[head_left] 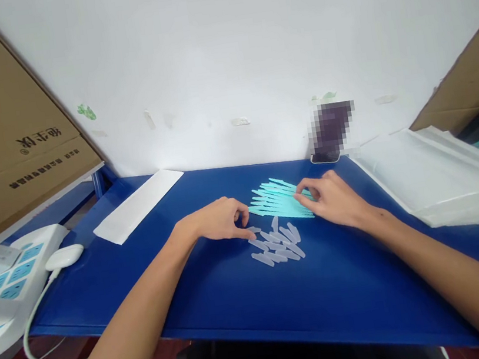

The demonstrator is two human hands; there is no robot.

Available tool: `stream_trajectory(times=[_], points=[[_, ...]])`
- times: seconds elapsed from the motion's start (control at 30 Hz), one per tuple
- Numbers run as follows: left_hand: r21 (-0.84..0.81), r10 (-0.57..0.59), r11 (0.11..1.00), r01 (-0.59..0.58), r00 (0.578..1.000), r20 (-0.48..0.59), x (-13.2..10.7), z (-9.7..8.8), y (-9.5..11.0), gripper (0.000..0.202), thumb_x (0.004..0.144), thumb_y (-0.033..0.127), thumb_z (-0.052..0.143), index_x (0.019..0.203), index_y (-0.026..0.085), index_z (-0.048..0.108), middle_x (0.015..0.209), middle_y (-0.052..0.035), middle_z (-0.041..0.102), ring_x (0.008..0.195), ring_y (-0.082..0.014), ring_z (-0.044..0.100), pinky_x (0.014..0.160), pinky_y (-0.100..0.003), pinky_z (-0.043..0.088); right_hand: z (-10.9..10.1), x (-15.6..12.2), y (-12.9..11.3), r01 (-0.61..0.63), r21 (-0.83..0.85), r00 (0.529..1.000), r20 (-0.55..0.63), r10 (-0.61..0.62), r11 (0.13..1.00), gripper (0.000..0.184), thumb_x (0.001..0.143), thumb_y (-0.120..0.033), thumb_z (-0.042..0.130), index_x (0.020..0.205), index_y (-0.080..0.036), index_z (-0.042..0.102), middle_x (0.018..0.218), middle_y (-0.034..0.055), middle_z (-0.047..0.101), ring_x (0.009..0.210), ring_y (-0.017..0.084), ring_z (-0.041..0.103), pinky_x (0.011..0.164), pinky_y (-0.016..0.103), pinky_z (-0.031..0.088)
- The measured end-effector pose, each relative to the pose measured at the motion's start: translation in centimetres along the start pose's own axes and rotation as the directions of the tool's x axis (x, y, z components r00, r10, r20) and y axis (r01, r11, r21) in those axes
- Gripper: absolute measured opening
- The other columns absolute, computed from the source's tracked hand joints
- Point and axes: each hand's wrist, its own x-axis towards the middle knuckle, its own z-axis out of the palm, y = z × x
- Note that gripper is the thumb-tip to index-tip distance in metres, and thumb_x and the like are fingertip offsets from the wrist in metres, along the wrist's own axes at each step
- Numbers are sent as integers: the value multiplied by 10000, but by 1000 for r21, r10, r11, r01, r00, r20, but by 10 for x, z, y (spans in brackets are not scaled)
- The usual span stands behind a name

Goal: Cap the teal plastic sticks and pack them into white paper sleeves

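A fanned pile of teal eyebrow razors (275, 198), slim with tapered ends, lies on the blue table (221, 301). Just in front of it is a loose heap of small translucent caps (278, 245). My left hand (225, 220) hovers at the left side of both piles, fingers curled and thumb apart from them. Its thumb tip is by the topmost left caps; I cannot tell whether it touches one. Over the right end of the teal pile, my right hand (329, 198) has thumb and forefinger pinched together on a razor's end.
A white paper strip (139, 208) lies at the back left. A phone (332, 134) leans against the wall. Clear plastic bags (436, 181) cover the right side. At left are a power strip (21, 275), a white charger (64, 257) with its cable, and a large cardboard box (3, 117).
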Motion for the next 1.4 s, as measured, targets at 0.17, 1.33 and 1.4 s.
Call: stream_trajectory(times=[0.17, 1.33, 1.4], points=[[-103, -12, 995, 13, 1000, 7, 7, 5, -12, 370, 795, 566, 733, 778, 200, 679, 609, 26, 536, 536, -120, 477, 521, -278, 320, -7, -7, -15, 1, 33, 968, 251, -9, 999, 319, 910, -451, 543, 1016, -210, 723, 560, -10, 577, 529, 176, 545, 548, 298, 364], [-696, -313, 712, -97, 842, -438, 31, 26, -45, 286, 837, 325, 723, 1051, 140, 765, 919, -104, 766, 729, -143, 655, 685, -282, 528, -4, -5, -1, -7, 16, 997, 75, 6, 1000, 331, 1054, -454, 238, 1114, -249, 491, 811, 26, 635, 693, 213, 573, 629, 318, 368], [-679, -298, 728, -98, 847, -441, 30, 27, -45, 285, 838, 337, 727, 1048, 149, 771, 920, -104, 770, 736, -148, 659, 690, -286, 530, -4, -5, 0, -12, 0, 997, 80, 12, 1000, 324, 1054, -447, 238, 1095, -250, 492, 809, 23, 635, 690, 210, 570, 628, 315, 364]])
